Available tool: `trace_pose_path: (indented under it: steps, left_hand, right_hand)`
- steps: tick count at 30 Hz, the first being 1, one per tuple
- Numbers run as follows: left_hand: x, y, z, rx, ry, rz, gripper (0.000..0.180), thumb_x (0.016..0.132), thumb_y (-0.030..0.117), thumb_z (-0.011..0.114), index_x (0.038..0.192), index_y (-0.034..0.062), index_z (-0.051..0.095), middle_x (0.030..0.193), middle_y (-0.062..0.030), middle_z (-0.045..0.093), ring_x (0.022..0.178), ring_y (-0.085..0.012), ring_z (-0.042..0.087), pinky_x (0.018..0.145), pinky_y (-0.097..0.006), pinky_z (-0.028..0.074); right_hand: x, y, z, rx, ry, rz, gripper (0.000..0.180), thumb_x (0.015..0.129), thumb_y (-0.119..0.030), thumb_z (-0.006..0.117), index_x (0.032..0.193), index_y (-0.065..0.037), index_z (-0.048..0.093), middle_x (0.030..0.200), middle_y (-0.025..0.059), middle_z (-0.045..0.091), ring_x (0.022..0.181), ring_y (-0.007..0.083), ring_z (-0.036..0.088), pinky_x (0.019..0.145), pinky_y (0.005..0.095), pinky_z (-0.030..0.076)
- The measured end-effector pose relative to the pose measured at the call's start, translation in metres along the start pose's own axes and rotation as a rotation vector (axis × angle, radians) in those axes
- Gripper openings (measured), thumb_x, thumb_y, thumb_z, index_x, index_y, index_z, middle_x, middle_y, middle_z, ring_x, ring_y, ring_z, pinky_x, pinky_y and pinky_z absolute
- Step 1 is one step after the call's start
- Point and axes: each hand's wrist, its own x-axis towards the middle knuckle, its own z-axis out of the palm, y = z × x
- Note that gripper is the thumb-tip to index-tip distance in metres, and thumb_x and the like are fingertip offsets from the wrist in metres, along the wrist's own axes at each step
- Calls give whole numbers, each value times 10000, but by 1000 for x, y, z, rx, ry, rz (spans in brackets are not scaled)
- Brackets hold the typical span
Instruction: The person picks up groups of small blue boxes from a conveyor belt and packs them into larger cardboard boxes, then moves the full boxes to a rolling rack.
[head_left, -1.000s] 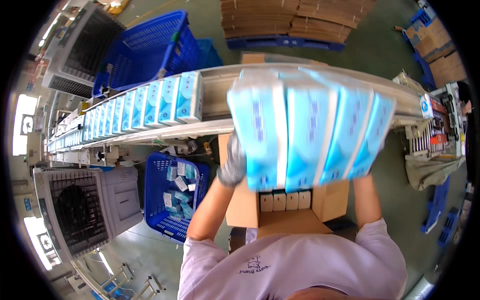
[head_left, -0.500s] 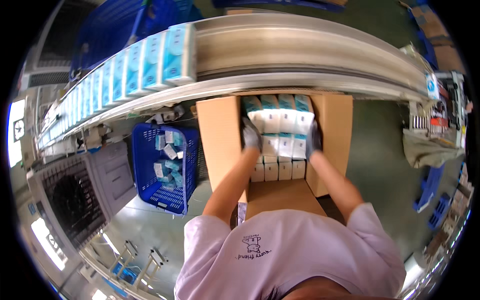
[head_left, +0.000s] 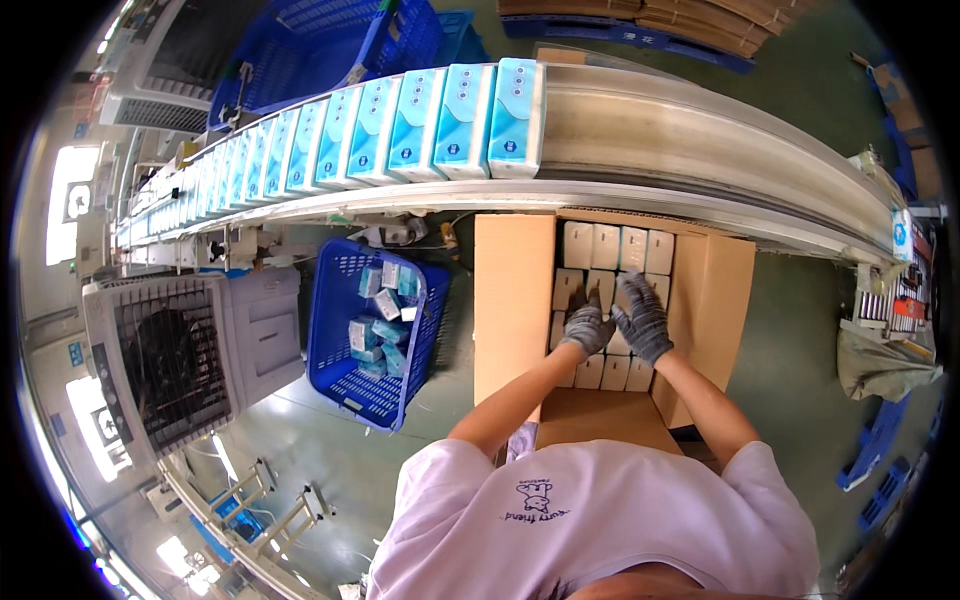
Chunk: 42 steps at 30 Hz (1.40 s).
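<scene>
Blue basket [head_left: 428, 310] on the green floor [head_left: 790, 350], left side; gray fan unit [head_left: 190, 350] with dark grille just beside it. Bigger blue crate [head_left: 300, 50] upper left. Stacked flat cardboard [head_left: 705, 14] sits on a blue pallet [head_left: 630, 36] up top. Grayish cloth [head_left: 882, 365] hangs far right, blue slatted platform [head_left: 875, 440] below. Tan metal frame [head_left: 240, 490] stands lower left.

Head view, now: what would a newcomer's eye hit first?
Probably the row of blue-and-white packs, standing on the conveyor and curving away to the left. Next, the left hand and right hand, in grey gloves, over white-ended packs inside the open carton at centre-right. Then the blue basket left of the carton, with loose packs jumbled in it.
</scene>
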Motion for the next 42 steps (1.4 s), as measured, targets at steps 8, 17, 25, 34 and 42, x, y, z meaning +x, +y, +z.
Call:
trace_pose_path:
  steps: [8, 17, 25, 34, 42]
  left_hand:
    - [-35, -48, -283, -1784, 458, 430, 308, 764, 46, 600, 1068, 34, 550, 1081, -139, 542, 989, -251, 533, 884, -326, 426]
    - [-18, -107, -333, 178, 1091, 246, 364, 734, 198, 649, 1055, 44, 572, 1156, -151, 507, 1086, -317, 460, 926, -427, 360]
    - [-25, -108, -330, 229, 1021, 350, 495, 708, 205, 677, 1140, 32, 508, 1202, -178, 462, 1158, -339, 389, 960, -437, 323]
    - [-48, -55, -329, -746, 677, 845, 591, 746, 181, 683, 1252, 49, 407, 1268, -145, 419, 1159, -274, 427, 986, -387, 344]
    - [-72, -44, -330, -461, 359, 1053, 978, 418, 498, 826, 1155, -31, 459, 1075, -119, 568, 1028, -213, 528, 910, -343, 400]
  right_hand:
    - [155, -98, -153, 620, 336, -284, 334, 841, -200, 513, 1142, -56, 514, 1084, 121, 576, 943, 228, 578, 838, 330, 449]
    - [294, -120, -108, 692, 441, 336, 277, 699, -275, 692, 784, -18, 636, 767, 115, 645, 718, 202, 602, 718, 305, 458]
    - [285, -130, -119, 516, 595, 342, 234, 646, -243, 721, 695, -30, 636, 716, 108, 643, 634, 200, 591, 661, 319, 466]
    - [165, -222, -205, 913, 240, -87, 236, 697, -239, 715, 685, -69, 551, 630, -18, 515, 618, 57, 481, 566, 232, 429]
    - [89, -261, -214, 1354, 35, -76, 220, 650, -98, 746, 799, -34, 597, 819, 39, 590, 817, 121, 549, 776, 272, 460]
